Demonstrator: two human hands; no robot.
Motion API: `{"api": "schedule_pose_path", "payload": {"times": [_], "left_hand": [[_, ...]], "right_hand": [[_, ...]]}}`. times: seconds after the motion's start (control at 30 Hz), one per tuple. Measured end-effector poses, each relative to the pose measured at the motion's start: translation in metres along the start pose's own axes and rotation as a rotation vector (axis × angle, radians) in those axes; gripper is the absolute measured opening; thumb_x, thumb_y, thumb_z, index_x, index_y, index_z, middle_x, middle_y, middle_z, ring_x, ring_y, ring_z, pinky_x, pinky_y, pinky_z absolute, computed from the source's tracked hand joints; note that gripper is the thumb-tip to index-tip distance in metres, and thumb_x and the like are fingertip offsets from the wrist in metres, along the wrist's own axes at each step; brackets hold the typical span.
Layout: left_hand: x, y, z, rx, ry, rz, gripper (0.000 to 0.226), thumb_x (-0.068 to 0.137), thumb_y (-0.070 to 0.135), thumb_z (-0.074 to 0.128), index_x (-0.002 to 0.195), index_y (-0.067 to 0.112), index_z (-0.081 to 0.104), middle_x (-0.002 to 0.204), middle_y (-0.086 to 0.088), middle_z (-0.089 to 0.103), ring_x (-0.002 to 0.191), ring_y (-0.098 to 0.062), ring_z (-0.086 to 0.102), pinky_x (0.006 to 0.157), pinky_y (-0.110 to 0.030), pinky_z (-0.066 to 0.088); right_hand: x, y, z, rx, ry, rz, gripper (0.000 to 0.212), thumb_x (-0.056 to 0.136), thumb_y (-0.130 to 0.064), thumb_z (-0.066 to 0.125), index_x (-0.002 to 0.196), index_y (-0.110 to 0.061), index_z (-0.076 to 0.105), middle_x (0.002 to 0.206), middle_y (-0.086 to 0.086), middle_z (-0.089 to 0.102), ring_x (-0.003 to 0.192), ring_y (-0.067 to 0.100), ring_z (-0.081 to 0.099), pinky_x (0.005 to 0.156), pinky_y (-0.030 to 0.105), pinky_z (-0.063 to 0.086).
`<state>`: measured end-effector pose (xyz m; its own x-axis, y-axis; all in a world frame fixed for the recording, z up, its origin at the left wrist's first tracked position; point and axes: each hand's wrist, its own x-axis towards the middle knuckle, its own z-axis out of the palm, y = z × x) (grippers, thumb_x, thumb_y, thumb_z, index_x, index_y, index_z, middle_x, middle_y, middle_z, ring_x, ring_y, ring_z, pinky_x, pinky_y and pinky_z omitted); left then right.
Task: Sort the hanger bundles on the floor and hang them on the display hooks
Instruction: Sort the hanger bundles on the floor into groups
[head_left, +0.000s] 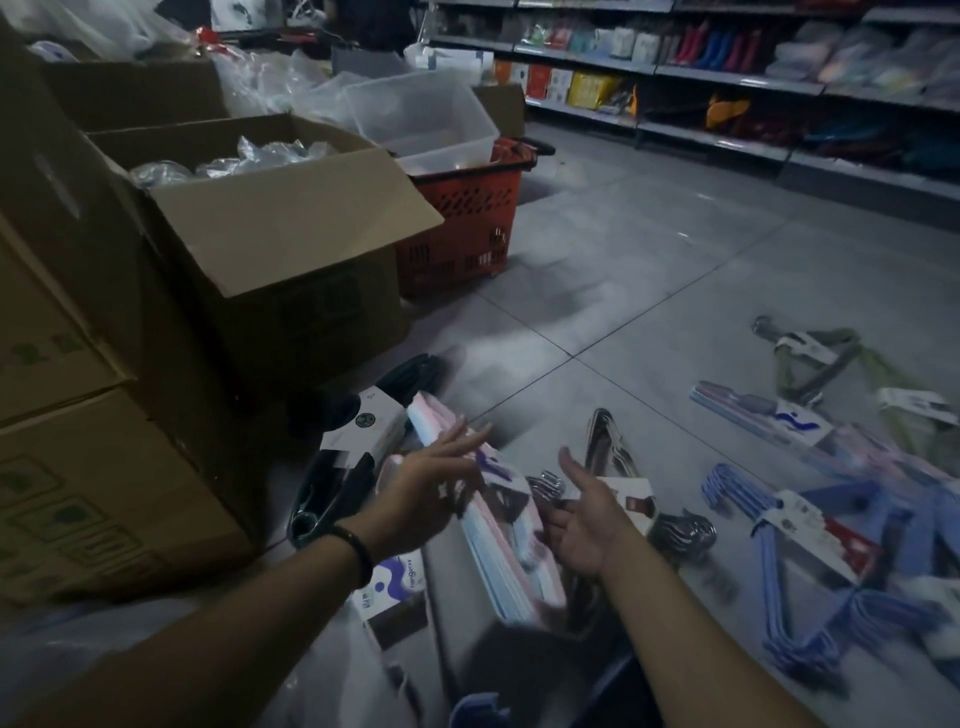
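Pink-and-blue hanger bundle (511, 561) lies on the floor (649, 270) between left hand (431, 493) and right hand (589, 525), each grip spread, apparently touching nothing; clasp both long sides evenly before lifting.

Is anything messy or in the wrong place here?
Yes. The hanger bundles lie scattered over the floor at all angles: blue hangers on the right, green hangers farther back, black hangers beside the boxes, and a pink bundle between the left hand and right hand.
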<state>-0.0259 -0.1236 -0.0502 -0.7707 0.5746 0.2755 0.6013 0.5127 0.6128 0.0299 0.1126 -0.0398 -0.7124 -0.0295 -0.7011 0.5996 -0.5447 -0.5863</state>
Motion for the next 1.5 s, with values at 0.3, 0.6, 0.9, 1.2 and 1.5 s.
{"api": "schedule_pose_path", "payload": {"times": [0.3,0.6,0.9,1.2,1.5], "left_hand": [[0.007,-0.004,0.002,0.336,0.066,0.287,0.022,0.092,0.013,0.071,0.093,0.033,0.078,0.171,-0.009,0.030,0.160,-0.035,0.020,0.117,-0.051,0.042],[-0.024,-0.033,-0.007,0.253,-0.006,-0.130,0.030,0.101,0.009,0.058,0.116,0.029,0.074,0.134,0.000,0.067,0.117,-0.020,0.066,0.095,-0.038,0.061],[-0.094,-0.050,0.007,0.393,-0.382,-0.807,0.055,0.096,0.028,0.073,0.142,0.014,0.046,0.129,-0.007,0.064,0.108,-0.021,0.065,0.092,-0.031,0.055],[-0.095,-0.071,0.031,0.317,-0.478,-1.034,0.125,0.044,0.080,0.067,0.147,0.015,0.037,0.131,-0.008,0.062,0.114,-0.029,0.062,0.107,-0.050,0.048],[-0.096,-0.057,0.030,0.508,-0.414,-0.885,0.105,0.063,0.079,0.073,0.138,0.012,0.043,0.118,-0.008,0.063,0.102,-0.028,0.065,0.094,-0.047,0.058]], "right_hand": [[0.034,0.009,0.002,-0.004,0.029,-0.094,0.059,0.085,-0.015,0.077,0.140,-0.002,0.060,0.127,0.028,0.070,0.116,0.043,0.069,0.087,0.053,0.061],[0.093,0.049,0.022,0.200,0.415,-0.227,0.104,0.054,-0.008,0.104,0.136,-0.028,0.042,0.110,0.017,0.069,0.080,0.032,0.078,0.064,0.056,0.065],[0.177,0.093,-0.013,-0.426,0.534,-0.206,0.052,0.066,-0.017,0.072,0.118,-0.011,0.071,0.102,0.012,0.077,0.086,0.035,0.076,0.071,0.054,0.065],[0.098,0.099,0.008,-0.660,0.395,-0.251,0.031,0.070,-0.009,0.065,0.101,-0.015,0.065,0.093,0.012,0.075,0.067,0.036,0.077,0.062,0.052,0.066],[0.050,0.106,0.020,-1.081,0.270,-0.211,0.045,0.090,-0.026,0.068,0.133,-0.011,0.063,0.132,0.011,0.067,0.119,0.030,0.064,0.090,0.028,0.045]]}}
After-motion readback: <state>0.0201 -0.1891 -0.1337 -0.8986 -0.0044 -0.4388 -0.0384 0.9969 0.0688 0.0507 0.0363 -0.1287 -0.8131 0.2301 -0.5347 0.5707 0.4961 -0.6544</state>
